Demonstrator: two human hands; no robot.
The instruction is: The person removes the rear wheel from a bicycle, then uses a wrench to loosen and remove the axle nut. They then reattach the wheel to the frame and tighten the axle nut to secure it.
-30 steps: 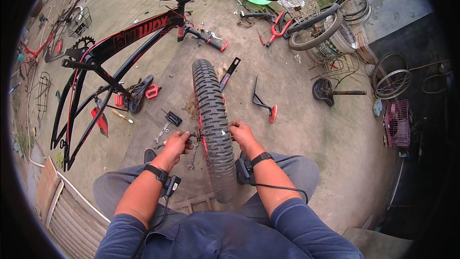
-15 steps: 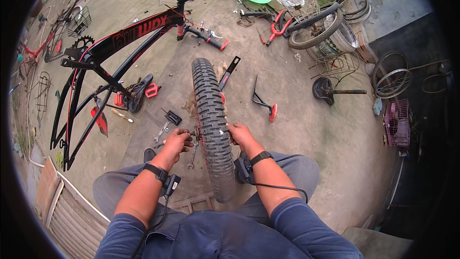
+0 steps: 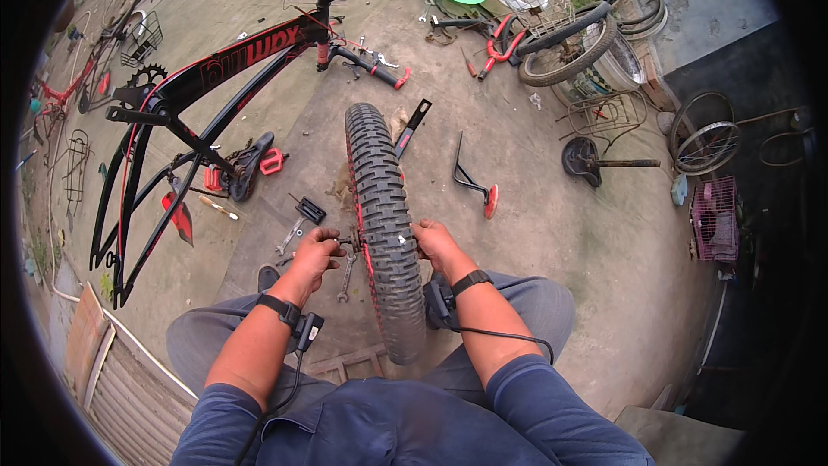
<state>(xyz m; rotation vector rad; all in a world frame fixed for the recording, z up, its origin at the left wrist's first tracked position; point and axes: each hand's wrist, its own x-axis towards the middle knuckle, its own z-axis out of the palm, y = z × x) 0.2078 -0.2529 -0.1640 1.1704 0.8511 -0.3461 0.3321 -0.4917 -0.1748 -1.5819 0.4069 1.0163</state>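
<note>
A bicycle wheel with a knobby black tyre (image 3: 385, 207) stands upright between my knees, a strip of red rim showing on its left side. At its hub, my left hand (image 3: 316, 254) is closed, with thumb and forefinger pinched at the end of the axle (image 3: 347, 240). My right hand (image 3: 435, 244) is curled in at the opposite side of the wheel, level with the hub. The tyre hides its fingertips and whatever they hold. On the ground just left of the wheel lie a wrench (image 3: 347, 279) and a black pedal (image 3: 310, 210).
A black and red bicycle frame (image 3: 246, 60) stands upside down at left. A saddle (image 3: 252, 168) and red pedal (image 3: 272, 161) lie beneath it. Ahead are a hand pump (image 3: 375, 67) and kickstand-like bar (image 3: 470, 178). Another saddle (image 3: 582, 162) and spare wheels (image 3: 569, 52) lie right.
The wheel has turned slightly, so more of its red rim shows on the left. My left hand's fingers have shifted a little at the axle; the right hand stays nearly in place.
</note>
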